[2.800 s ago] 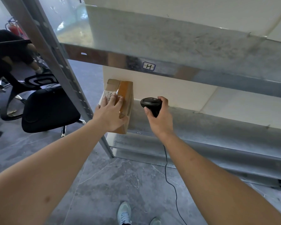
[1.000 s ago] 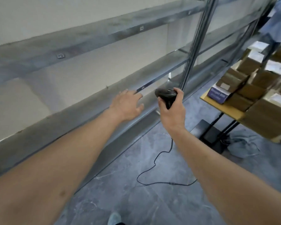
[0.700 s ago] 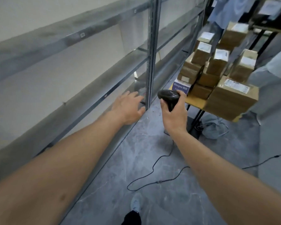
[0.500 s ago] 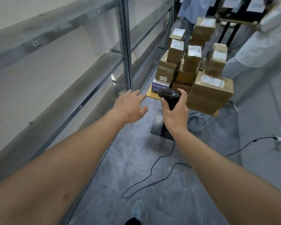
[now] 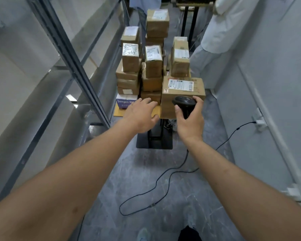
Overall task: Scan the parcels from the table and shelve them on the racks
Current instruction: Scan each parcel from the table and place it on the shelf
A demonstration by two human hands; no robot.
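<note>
The left hand (image 5: 142,115) reaches with loose, empty fingers toward the tall parcel pile (image 5: 153,66) (the right hand (image 5: 189,120) grips the scanner (image 5: 184,102)), and a careless bump might topple it.

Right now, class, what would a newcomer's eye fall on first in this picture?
The tall stack of brown parcels on the small table straight ahead, between the metal rack on the left and a grey wall. In front of it, the right hand grips a black scanner, while the open left hand reaches toward the stack.
</note>
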